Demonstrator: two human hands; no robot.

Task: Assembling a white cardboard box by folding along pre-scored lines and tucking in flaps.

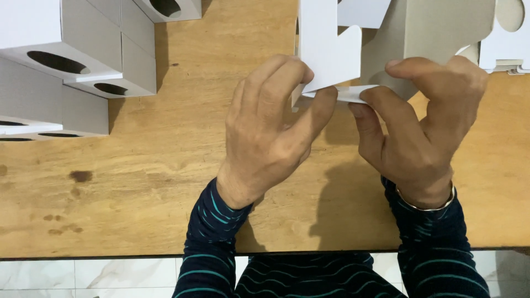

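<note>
Both hands, left hand (pixel 265 127) and right hand (pixel 419 127), pinch a white cardboard flap (pixel 345 92) above the wooden table (pixel 138 182)

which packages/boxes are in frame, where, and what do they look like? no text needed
Unfolded carton: top centre, white and grey card with a flap, pinched by the left hand and the right hand.
Stack of finished boxes: top left on the wooden table, white and grey, rectangular, each with a dark oval cut-out.
White card piece: top right corner, with a rounded cut-out, partly out of frame.
No labels, signs or screens.
</note>
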